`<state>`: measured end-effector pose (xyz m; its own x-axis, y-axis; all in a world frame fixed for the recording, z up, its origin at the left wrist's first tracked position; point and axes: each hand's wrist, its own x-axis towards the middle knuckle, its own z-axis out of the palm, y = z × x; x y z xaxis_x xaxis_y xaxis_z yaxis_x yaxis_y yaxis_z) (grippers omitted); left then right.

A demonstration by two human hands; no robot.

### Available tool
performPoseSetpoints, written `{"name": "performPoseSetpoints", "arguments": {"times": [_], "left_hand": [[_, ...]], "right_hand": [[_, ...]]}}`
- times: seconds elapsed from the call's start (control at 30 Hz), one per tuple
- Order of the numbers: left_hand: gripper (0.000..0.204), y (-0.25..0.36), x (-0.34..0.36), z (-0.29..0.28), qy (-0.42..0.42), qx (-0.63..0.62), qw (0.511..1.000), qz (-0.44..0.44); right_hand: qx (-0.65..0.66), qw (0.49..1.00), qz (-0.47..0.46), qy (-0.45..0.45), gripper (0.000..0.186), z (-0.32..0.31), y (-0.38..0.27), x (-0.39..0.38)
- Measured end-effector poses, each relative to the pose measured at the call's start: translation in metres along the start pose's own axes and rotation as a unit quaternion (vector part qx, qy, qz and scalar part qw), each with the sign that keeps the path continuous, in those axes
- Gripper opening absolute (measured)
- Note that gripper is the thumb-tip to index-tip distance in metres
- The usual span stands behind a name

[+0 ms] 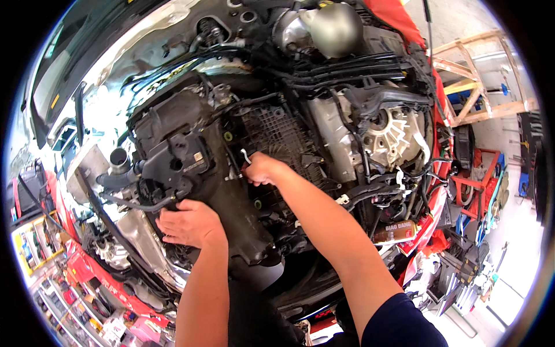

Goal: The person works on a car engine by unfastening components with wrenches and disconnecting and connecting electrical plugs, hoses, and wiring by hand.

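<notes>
In the opened engine bay, my left hand (191, 222) lies with its fingers apart on the left black engine assembly, just below a black hose (139, 206). My right hand (265, 170) is curled round a slim pale metal tool (246, 156) near the middle, beside a black plastic ribbed part (283, 136); its fingertips and the tool's lower end are partly hidden. A black plastic housing (173, 162) with a short open pipe (118, 157) sits above my left hand. A pale ribbed metal casing (387, 141) is at the right.
A brown spray can (393, 232) lies at the bay's right front edge. Red covers (95, 272) drape both sides. A wooden frame (480, 87) and red metal stand (477, 188) are at right; shelves with tools (63, 306) at lower left. A round silver part (335, 32) sits at the top.
</notes>
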<state>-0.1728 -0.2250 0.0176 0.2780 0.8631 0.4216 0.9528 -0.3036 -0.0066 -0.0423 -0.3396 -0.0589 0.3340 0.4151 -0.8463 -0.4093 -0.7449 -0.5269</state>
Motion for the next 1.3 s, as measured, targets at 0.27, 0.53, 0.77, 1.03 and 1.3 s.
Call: {"name": "performPoseSetpoints", "arguments": {"times": [0.27, 0.53, 0.77, 1.03, 1.3], "left_hand": [[0.038, -0.001, 0.0, -0.003, -0.019, -0.046, 0.999, -0.011], [0.039, 0.005, -0.002, -0.004, -0.026, -0.059, 0.998, -0.008], [0.036, 0.001, -0.001, 0.0, -0.003, -0.032, 0.999, -0.005], [0.041, 0.001, 0.0, -0.001, -0.035, -0.02, 0.999, -0.017], [0.036, 0.002, -0.003, -0.002, -0.035, -0.027, 0.999, -0.015]], "right_hand": [[0.015, 0.999, 0.031, -0.021, 0.016, 0.002, 0.004, 0.008], [-0.002, 0.999, 0.028, -0.032, 0.016, -0.011, 0.004, 0.006], [0.024, 0.998, 0.005, -0.053, 0.013, -0.007, 0.003, 0.004], [0.029, 0.999, -0.023, -0.035, 0.006, -0.008, 0.004, -0.007], [-0.001, 0.998, -0.021, -0.057, 0.01, -0.008, 0.005, -0.006]]}}
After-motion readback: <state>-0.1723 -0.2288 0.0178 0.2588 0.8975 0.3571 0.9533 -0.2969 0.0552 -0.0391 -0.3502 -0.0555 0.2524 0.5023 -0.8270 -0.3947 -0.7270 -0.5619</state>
